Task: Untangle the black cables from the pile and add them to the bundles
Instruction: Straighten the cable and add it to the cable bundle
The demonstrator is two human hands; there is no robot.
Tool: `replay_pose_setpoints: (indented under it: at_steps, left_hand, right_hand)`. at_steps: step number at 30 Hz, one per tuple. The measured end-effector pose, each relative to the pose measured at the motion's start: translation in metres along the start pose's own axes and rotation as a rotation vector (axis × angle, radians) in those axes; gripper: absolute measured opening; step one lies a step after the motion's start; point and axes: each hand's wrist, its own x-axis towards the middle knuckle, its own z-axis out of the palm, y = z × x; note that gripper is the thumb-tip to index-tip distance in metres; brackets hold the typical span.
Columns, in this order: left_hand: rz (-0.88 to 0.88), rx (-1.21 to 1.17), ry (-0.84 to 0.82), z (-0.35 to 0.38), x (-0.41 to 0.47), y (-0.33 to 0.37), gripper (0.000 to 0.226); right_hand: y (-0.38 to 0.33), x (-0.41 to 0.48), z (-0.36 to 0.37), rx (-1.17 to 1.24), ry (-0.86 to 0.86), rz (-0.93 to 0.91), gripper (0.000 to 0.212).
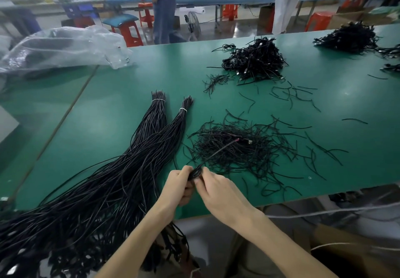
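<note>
Green matting covers the long workbench [121, 126] of a busy workshop, with red plastic stools [132, 33] and two standing people beyond its far edge. At the near edge both hands meet on a small clump of thin black cables [195, 172]. The left hand [178, 185] is curled round the clump from the side, and the right hand [218, 191] pinches it with fingers drawn close together. One cable runs from the clump up and to the right, ending in a reddish tip above the tangled pile of black cables [238, 150] just beyond the hands.

Left of the pile lie two long bundles of black cables [155, 117], each cinched near its far end with a white tie [158, 100]; their near ends fan out and spill over the table edge. Both bundles are already thick, so a good share of the sorting looks done. Much seems left, though: the near pile is still dense, a taller black heap [255, 61] sits farther back, another heap [346, 37] lies far right, and short loose strands [292, 95] are scattered between them. A crumpled clear plastic bag [62, 48] rests at the far left.
</note>
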Motion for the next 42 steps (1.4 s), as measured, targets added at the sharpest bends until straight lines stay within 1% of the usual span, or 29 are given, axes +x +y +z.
replay_pose_setpoints:
  at_steps: [3,6,7,11,13,14,17,20,24,26,28,29,31,33,34,36,39,42]
  left_hand:
    - [0.01,0.01,-0.01,-0.001,-0.001,0.002,0.051]
    - [0.02,0.023,-0.031,-0.002,-0.002,0.003,0.049]
    - [0.022,0.026,-0.036,-0.002,-0.002,0.004,0.048]
    - [0.0,0.033,-0.025,0.001,-0.002,0.007,0.05]
    - [-0.002,0.041,-0.03,0.002,-0.003,0.007,0.051]
    - [-0.004,0.036,-0.032,0.002,-0.003,0.007,0.051]
    - [-0.011,0.028,-0.042,0.002,-0.004,0.006,0.058]
    - [-0.02,0.081,-0.091,-0.002,-0.004,0.006,0.059]
    - [-0.03,0.171,-0.206,-0.013,-0.005,0.006,0.061]
    - [0.042,0.267,-0.236,-0.018,-0.007,0.008,0.067]
    - [0.153,0.353,-0.222,-0.022,-0.008,0.011,0.071]
    - [0.218,0.389,-0.206,-0.023,-0.008,0.012,0.067]
    - [0.341,0.433,-0.18,-0.025,-0.009,0.014,0.048]
    - [0.394,0.396,-0.177,-0.026,-0.011,0.013,0.026]
    - [0.398,0.364,-0.179,-0.026,-0.013,0.012,0.022]
    - [0.433,0.329,-0.173,-0.027,-0.017,0.01,0.026]
    - [0.563,0.301,-0.193,-0.031,-0.022,0.012,0.032]
    - [0.613,0.414,-0.137,-0.033,-0.019,0.015,0.039]
  right_hand:
    - [0.005,0.002,-0.007,-0.004,-0.062,0.015,0.03]
    - [0.01,0.001,-0.008,0.163,-0.12,0.025,0.03]
    - [0.011,0.001,-0.008,0.192,-0.123,0.015,0.029]
    - [0.012,0.004,-0.007,0.081,-0.096,-0.009,0.03]
    - [0.013,0.006,-0.007,0.129,-0.073,-0.005,0.016]
    - [0.014,0.007,-0.007,0.166,-0.08,-0.002,0.015]
    - [0.016,0.007,-0.008,0.201,-0.107,-0.01,0.023]
    - [0.019,0.006,-0.012,0.253,-0.125,-0.044,0.029]
    - [0.018,0.003,-0.01,0.322,-0.113,-0.047,0.029]
    - [0.017,0.002,-0.009,0.345,-0.073,-0.042,0.03]
    - [0.017,0.003,-0.011,0.374,-0.025,-0.03,0.033]
    - [0.017,0.004,-0.012,0.386,-0.004,-0.023,0.034]
    - [0.018,0.006,-0.015,0.392,0.033,-0.008,0.034]
    - [0.02,0.008,-0.018,0.374,0.059,0.0,0.034]
    - [0.022,0.009,-0.019,0.355,0.063,-0.003,0.034]
    - [0.024,0.01,-0.02,0.303,0.067,-0.009,0.034]
    - [0.027,0.01,-0.021,0.246,0.08,-0.011,0.032]
    - [0.025,0.008,-0.022,0.222,0.068,-0.057,0.031]
